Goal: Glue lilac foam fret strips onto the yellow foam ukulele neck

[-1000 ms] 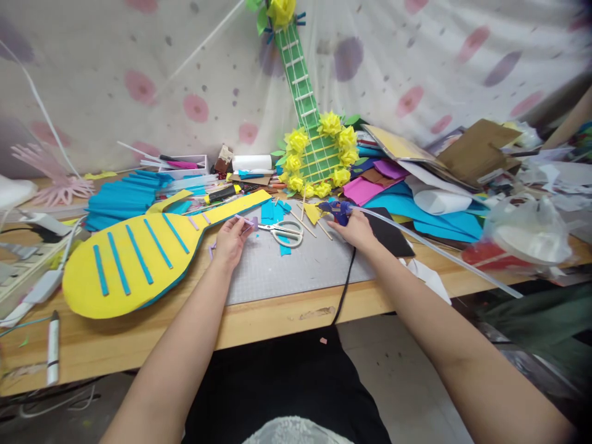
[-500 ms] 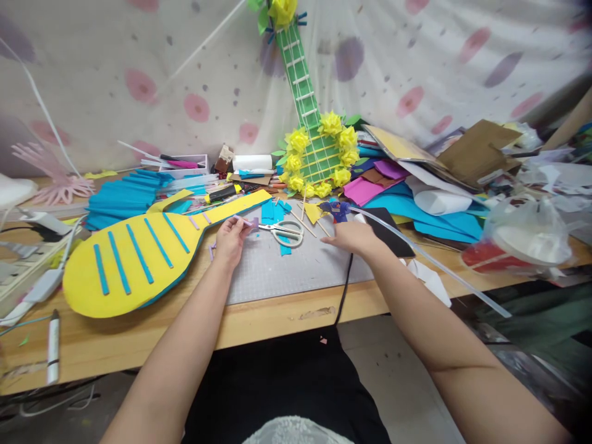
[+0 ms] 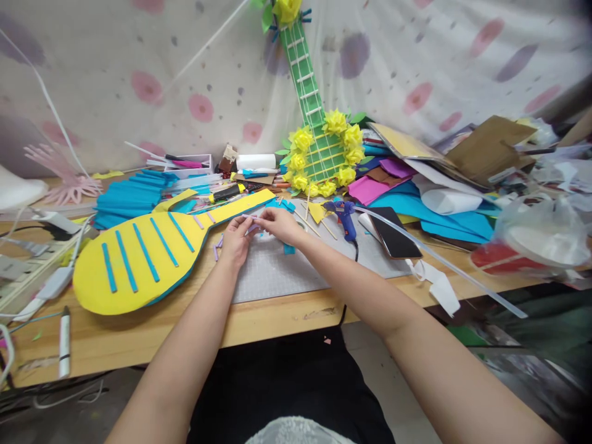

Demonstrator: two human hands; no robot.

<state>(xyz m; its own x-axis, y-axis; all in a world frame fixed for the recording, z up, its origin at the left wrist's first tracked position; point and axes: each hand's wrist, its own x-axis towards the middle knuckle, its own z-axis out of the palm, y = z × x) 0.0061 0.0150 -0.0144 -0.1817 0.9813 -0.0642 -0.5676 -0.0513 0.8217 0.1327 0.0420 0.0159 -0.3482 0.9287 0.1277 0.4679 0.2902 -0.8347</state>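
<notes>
My left hand [image 3: 238, 242] is closed, pinching a thin purple paper strip [image 3: 250, 216] near the neck of a yellow paper guitar [image 3: 139, 262]. My right hand [image 3: 280, 224] meets it from the right, its fingertips closed on the same strip. Blue bars and two short purple ones lie across the guitar's yellow face. Small purple pieces [image 3: 217, 248] rest beside my left hand. Scissors beneath my right hand are almost wholly hidden. A blue glue gun [image 3: 346, 221] lies on the grey cutting mat [image 3: 282, 280], apart from both hands.
Behind the mat leans a green paper guitar [image 3: 308, 92] with yellow flowers. A black phone [image 3: 395, 233] and a long clear tube [image 3: 439, 262] lie to the right, before piled coloured paper [image 3: 430, 213]. A white marker [image 3: 64, 345] is near the front left edge.
My right hand has moved left from beside the glue gun to the purple strip in my left hand. The glue gun is now uncovered, while the scissors have become hidden.
</notes>
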